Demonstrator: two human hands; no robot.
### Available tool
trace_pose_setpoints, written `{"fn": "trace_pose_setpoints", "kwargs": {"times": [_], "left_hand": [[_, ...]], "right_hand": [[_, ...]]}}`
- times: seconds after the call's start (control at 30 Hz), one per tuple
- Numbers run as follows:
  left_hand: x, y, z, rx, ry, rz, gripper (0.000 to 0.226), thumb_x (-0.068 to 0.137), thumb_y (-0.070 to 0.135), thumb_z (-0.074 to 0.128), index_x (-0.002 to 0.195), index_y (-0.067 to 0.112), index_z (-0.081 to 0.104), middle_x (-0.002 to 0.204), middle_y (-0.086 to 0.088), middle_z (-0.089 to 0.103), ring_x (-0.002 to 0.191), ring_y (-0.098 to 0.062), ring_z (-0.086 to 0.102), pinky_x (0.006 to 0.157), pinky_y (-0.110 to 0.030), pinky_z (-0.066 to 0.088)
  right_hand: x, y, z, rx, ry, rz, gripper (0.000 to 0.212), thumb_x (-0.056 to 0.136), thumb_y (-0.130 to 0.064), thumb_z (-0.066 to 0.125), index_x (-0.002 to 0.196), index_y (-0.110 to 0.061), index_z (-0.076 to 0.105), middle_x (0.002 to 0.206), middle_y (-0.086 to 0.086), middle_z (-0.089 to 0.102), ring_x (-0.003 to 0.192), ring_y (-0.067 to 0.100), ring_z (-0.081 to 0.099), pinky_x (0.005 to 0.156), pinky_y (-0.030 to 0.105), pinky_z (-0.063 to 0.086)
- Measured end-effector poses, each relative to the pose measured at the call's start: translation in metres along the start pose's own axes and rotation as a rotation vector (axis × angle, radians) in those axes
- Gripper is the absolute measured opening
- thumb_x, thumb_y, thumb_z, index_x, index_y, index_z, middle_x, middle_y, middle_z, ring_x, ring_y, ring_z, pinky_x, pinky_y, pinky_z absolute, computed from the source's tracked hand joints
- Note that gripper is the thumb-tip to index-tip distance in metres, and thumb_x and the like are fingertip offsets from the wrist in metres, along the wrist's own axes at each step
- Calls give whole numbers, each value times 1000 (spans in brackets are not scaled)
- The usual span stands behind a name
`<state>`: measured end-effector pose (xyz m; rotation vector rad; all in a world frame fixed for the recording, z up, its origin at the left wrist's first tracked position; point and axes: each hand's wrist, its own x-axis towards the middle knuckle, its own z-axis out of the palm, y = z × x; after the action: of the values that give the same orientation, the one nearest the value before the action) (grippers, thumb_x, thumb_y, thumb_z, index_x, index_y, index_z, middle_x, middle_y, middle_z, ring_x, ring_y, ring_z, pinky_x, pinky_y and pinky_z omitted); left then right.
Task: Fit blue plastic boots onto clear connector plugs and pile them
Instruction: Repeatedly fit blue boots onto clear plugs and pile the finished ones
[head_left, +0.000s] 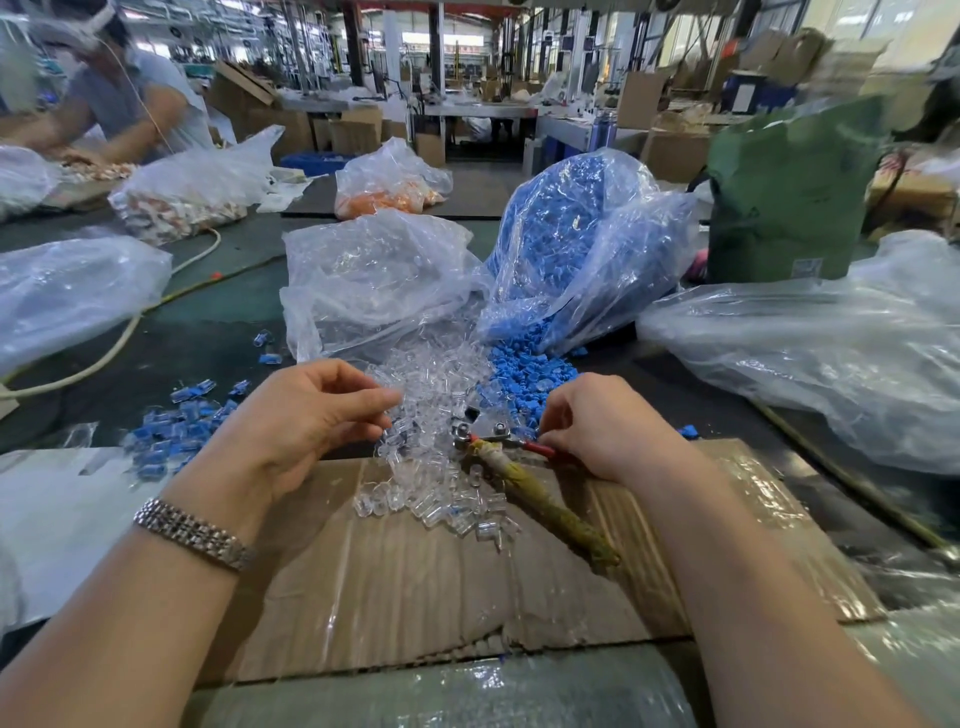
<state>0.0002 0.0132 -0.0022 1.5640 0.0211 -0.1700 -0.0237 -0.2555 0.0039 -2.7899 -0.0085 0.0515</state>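
Observation:
Loose clear connector plugs (441, 467) spill from a clear bag (374, 280) onto the cardboard sheet (415, 582). Blue boots (524, 371) pour out of a second bag (576, 244) just right of them. My left hand (306, 415) hovers at the left edge of the clear heap, its fingers curled and pinching a clear plug. At the near edge of the blue heap is my right hand (602, 426), fingertips curled down among the boots; what they hold is hidden. A pile of fitted blue-and-clear plugs (176, 426) lies at the left.
Pliers (519, 467) with a cloth-wrapped handle lie between my hands. Large plastic bags (831, 358) flank the work area on both sides. A green bag (789, 192) stands at the back right. A white cable (119, 338) crosses the left. Another person (119, 98) works at the far left.

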Motion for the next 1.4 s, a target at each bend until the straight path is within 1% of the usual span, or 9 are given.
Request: {"fn": "trace_pose_setpoints", "kwargs": {"times": [0.23,0.43,0.53,0.67,0.77,0.93,1.13,1.27,1.4], "left_hand": [[-7,0,13,-349,-218,-66,15,69,-8,74,77,5,77,93,-22,75,91,-32,76,68,-25,61],[-16,2,28,-366,-285,-18,21,71,-6,75,89,4,80,103,-26,74,100,-33,75,74,-24,60],[-20,4,33,-332,-247,17,19,69,-1,76,85,7,81,101,-24,76,94,-28,77,67,-22,60],[-24,7,34,-256,-231,64,27,59,11,85,86,11,81,100,-21,76,90,-24,77,64,-21,59],[-26,7,35,-269,-242,67,24,63,5,81,86,10,81,98,-20,77,90,-26,77,67,-22,59],[-26,7,36,-255,-248,79,22,65,-1,76,84,10,82,93,-17,77,87,-25,77,70,-23,60],[-27,7,35,-265,-247,67,20,68,-3,73,84,5,81,97,-22,76,89,-27,77,73,-25,61],[-25,8,33,-305,-209,66,18,68,-3,74,84,3,79,100,-27,74,90,-30,76,72,-25,61],[-22,6,31,-343,-169,60,17,67,-4,75,83,1,78,99,-29,73,89,-31,76,71,-25,61]], "right_hand": [[-3,6,-7,81,118,-8,10,90,-17,69,85,-26,69,92,-4,72,88,16,66,84,34,55],[-15,-20,-11,930,47,-195,6,95,-9,68,90,-13,69,77,-3,74,78,18,77,75,32,61],[-19,-33,-8,1064,44,-334,5,95,-5,67,92,-10,68,77,1,70,75,18,74,73,24,58],[-22,-39,-5,930,132,-426,7,95,-8,68,92,-13,69,80,3,74,76,16,73,72,24,56],[-21,-41,-1,797,183,-453,12,95,-13,69,90,-23,69,82,0,73,81,19,71,79,38,58],[-19,-41,5,692,224,-487,17,95,-16,69,86,-30,66,78,-10,69,78,13,67,77,36,56],[-20,-38,-1,580,224,-405,10,91,-35,73,94,-32,64,83,-15,66,73,2,61,67,15,47],[-25,-17,-16,149,-4,-153,45,76,-62,76,102,-32,56,99,-13,59,87,4,58,81,31,52],[-32,-21,-13,-87,-229,-53,53,71,-63,79,105,-30,56,101,-9,60,95,17,59,90,41,52]]}}
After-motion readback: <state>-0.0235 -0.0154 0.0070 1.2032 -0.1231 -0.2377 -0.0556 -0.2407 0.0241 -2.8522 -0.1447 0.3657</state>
